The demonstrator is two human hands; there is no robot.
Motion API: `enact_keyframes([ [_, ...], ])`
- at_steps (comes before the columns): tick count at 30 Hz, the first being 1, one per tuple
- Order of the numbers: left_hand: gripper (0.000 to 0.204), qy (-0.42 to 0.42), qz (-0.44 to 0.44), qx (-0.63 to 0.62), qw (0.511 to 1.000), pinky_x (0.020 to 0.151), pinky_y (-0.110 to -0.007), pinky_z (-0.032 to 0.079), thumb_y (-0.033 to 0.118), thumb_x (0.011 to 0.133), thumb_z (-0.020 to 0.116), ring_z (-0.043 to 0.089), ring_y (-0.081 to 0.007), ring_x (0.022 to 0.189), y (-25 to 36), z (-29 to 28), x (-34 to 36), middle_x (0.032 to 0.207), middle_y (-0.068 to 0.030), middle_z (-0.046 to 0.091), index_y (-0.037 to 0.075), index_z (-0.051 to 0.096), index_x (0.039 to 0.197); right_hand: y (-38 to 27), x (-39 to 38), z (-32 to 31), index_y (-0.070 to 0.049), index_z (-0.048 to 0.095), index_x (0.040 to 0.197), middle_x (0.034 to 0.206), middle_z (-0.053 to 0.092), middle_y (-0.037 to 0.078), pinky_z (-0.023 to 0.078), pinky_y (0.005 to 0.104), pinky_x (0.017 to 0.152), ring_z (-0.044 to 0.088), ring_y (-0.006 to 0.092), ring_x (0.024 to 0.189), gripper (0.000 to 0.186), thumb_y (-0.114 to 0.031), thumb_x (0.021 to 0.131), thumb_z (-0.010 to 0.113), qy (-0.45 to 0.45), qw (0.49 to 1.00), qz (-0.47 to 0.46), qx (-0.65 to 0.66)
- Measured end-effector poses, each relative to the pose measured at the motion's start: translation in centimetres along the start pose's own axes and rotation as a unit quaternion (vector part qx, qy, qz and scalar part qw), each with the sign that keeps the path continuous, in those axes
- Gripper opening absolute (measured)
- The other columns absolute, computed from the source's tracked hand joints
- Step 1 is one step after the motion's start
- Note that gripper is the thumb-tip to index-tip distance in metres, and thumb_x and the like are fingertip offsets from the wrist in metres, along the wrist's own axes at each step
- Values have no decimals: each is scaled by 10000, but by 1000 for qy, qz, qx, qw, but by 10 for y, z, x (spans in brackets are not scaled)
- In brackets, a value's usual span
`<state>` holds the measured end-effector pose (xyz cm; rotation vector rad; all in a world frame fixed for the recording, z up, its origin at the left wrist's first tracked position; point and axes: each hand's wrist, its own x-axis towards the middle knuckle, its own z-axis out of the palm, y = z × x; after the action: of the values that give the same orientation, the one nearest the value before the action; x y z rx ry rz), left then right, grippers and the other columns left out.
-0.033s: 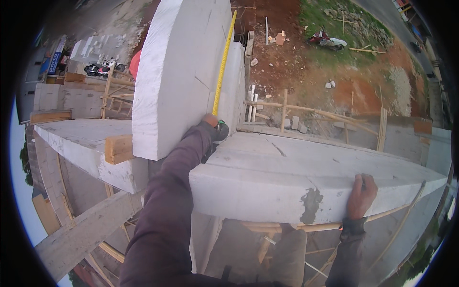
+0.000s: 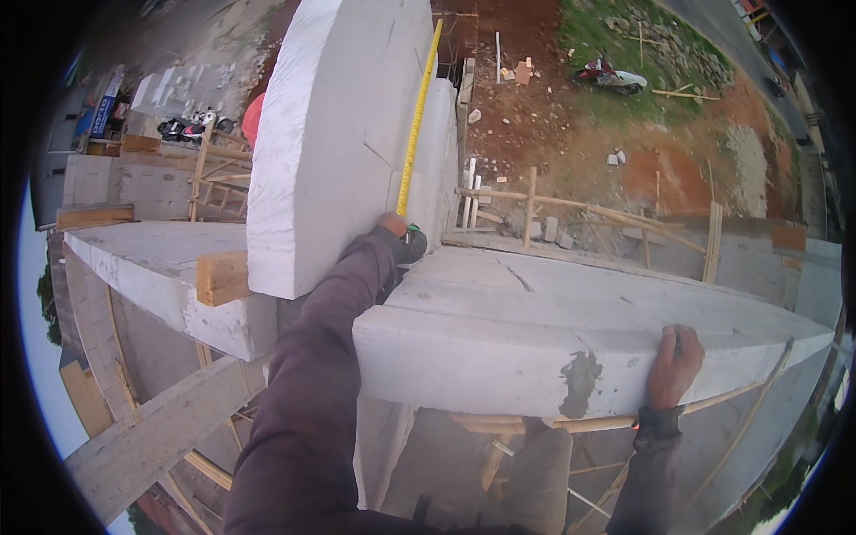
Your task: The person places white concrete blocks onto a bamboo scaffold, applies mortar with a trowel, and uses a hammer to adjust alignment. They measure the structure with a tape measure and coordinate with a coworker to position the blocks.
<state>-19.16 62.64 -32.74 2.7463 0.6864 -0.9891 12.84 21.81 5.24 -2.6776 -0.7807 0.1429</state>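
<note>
My left hand (image 2: 390,227) is shut on a dark tape measure (image 2: 412,245) with a green part, low at the inner side of a tall white block wall (image 2: 312,143). Its yellow blade (image 2: 417,120) runs away from me alongside that wall, over a paler block ledge (image 2: 432,152). My right hand (image 2: 673,364) grips the near edge of a long white block wall top (image 2: 535,312) on the right, fingers curled over it, beside a grey mortar patch (image 2: 580,383).
Another block top (image 2: 160,259) with a wooden piece (image 2: 223,276) lies left, above a concrete beam (image 2: 160,446). Bamboo scaffolding (image 2: 580,205), wall drops, red earth (image 2: 508,116) and parked motorcycles (image 2: 606,78) are below. A red rounded shape (image 2: 252,120) is partly hidden.
</note>
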Motion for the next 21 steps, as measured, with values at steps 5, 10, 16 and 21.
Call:
enact_keyframes([
  [5,220,-20,-21,-2,1000,766,-385,568,213,931,568,713,-259,903,6,-13,-3,941,-103,732,104,758,955,-1,3,3,1,652,895,917,653,172,415,461,848,560,387,922,154,-135,875,583,6,1000,-5,11],
  [10,225,-56,-46,-2,997,787,-373,566,220,935,568,712,-244,934,11,-19,-7,966,-92,735,107,759,975,-2,4,3,2,643,872,891,650,173,414,467,828,564,385,890,141,-125,869,581,7,1000,-3,23],
  [16,236,-60,-32,5,998,801,-365,565,236,943,567,711,-231,956,8,8,13,984,-85,738,111,760,994,-5,1,3,-7,635,862,902,647,159,406,455,830,555,373,893,115,-111,852,586,23,999,-17,29],
  [21,248,-78,-99,-34,991,792,-371,568,263,944,572,716,-244,939,12,4,6,973,-97,737,107,761,981,-5,2,3,-24,631,869,909,639,141,398,444,847,536,362,900,106,-116,852,581,23,999,-32,25],
])
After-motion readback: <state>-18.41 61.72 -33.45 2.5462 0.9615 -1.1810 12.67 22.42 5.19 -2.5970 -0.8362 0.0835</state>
